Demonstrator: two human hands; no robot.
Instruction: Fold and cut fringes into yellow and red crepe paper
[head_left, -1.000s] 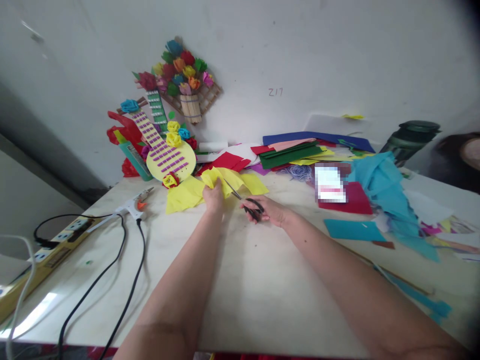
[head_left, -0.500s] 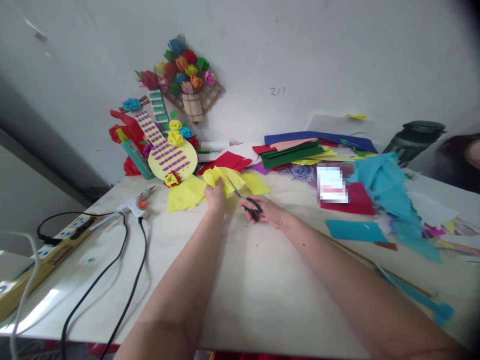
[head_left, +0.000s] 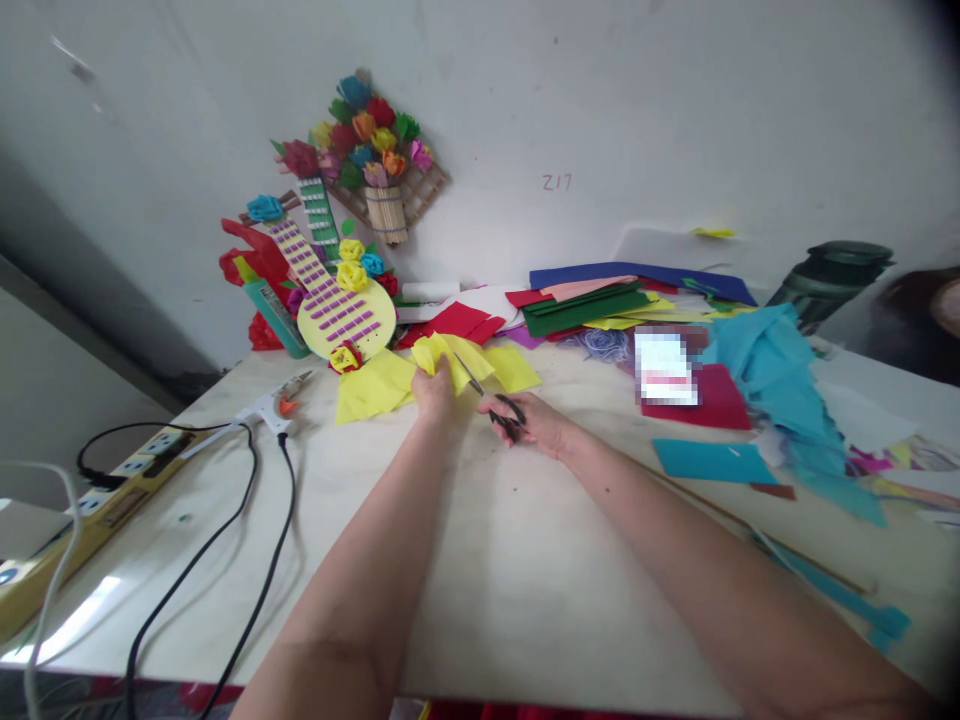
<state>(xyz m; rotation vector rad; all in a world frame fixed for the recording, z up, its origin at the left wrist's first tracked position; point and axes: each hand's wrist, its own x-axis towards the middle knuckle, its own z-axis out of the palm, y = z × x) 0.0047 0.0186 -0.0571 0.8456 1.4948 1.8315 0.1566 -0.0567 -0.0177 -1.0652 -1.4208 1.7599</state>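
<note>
My left hand [head_left: 434, 388] is closed on a sheet of yellow crepe paper [head_left: 463, 352], gathered at the fingers. In my right hand [head_left: 529, 420] are scissors [head_left: 508, 410] with dark handles, their blades pointing up and left against the right part of that sheet. Whether the blades are apart cannot be made out. More yellow paper [head_left: 375, 388] lies flat to the left of my left hand, and another yellow piece [head_left: 513, 368] lies behind the scissors.
A glue gun [head_left: 268, 410] and a power strip [head_left: 127, 480] with cords lie at left. Behind stand a flower-decorated guitar craft [head_left: 346, 318] and a green glue bottle [head_left: 276, 316]. Coloured sheets [head_left: 585, 312] are stacked by the wall. Blue crepe paper [head_left: 772, 370] and a dark bottle [head_left: 838, 280] are at right.
Almost nothing differs. My left hand and the held yellow paper have shifted very slightly, while the scissors stay at the sheet.
</note>
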